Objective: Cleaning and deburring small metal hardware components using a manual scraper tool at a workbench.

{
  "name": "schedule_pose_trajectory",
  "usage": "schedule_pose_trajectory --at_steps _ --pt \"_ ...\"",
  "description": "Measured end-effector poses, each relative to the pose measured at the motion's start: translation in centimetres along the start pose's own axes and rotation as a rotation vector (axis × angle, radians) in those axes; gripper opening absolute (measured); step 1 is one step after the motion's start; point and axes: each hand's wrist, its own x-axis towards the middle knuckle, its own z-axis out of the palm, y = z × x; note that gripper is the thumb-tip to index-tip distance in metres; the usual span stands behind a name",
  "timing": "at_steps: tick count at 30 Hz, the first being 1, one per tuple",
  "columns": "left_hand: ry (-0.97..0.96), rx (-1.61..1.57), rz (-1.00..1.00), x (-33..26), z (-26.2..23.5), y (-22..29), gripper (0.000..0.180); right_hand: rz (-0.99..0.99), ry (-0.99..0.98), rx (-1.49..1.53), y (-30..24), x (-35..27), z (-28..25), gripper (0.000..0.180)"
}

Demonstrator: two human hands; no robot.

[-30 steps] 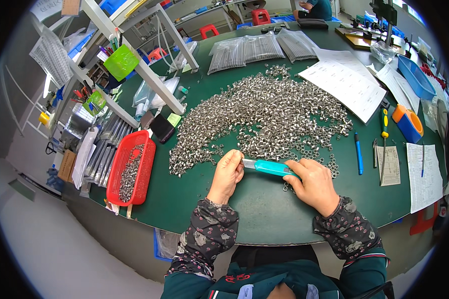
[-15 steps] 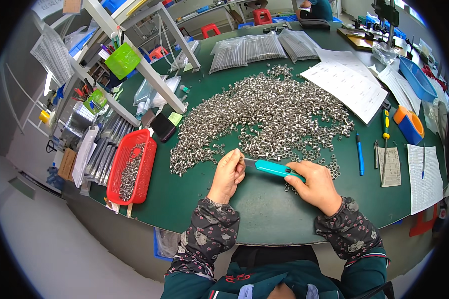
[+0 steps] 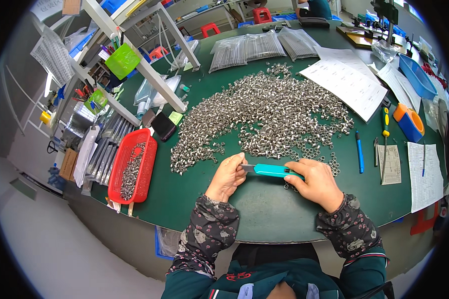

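Seated at a green work table (image 3: 264,219), viewed from the head camera looking down; right hand (image 3: 318,183) wrapped around the rear of a teal utility knife (image 3: 273,171), fingers closed on the handle, body of the knife held roughly level and pointing toward the person's left; left hand (image 3: 228,177) brought up to the knife's front end, fingertips (image 3: 240,160) pinched together at the blade tip, seemingly on one small metal piece (too small to confirm). Knife and both hands placed just at the near edge of a broad heap of small silvery metal rings (image 3: 279,112), a few loose ones lying beside the right hand. Further left, a red mesh basket (image 3: 133,172) partly filled with similar pieces, well apart from the hands; to the right, a blue pen (image 3: 359,152), a yellow-handled screwdriver (image 3: 385,130), an orange and blue tape dispenser (image 3: 409,122) and printed sheets (image 3: 346,79); at the far side, clear bags of packed parts (image 3: 244,50). Judged as trimming or scraping of a single ring against the blade; best done with the knife kept steady in the right hand and the piece turned by the left, pressure light, fingertips kept behind the cutting edge, not across it; likely risk a slip of the blade toward the left thumb, or the tiny piece springing away into the heap.
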Motion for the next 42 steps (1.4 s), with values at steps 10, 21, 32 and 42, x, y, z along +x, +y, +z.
schedule_pose_trajectory --at_steps 10,21,32,42 --pt "-0.027 -0.035 -0.149 -0.2 -0.1 0.6 0.027 -0.241 0.162 -0.220 0.4 0.5 -0.5 0.024" --pt "-0.061 0.018 -0.226 -0.5 0.2 0.6 0.029 -0.373 0.197 -0.412 0.4 0.9 -1.8 0.035" --pt "-0.119 0.096 -0.229 -0.3 0.3 0.6 0.030 -0.473 0.323 -0.546 0.4 1.2 -2.1 0.029" --pt "-0.136 -0.035 0.130 0.3 -0.3 -0.2 0.023 -0.223 0.285 -0.269 0.3 0.5 -1.1 0.032"
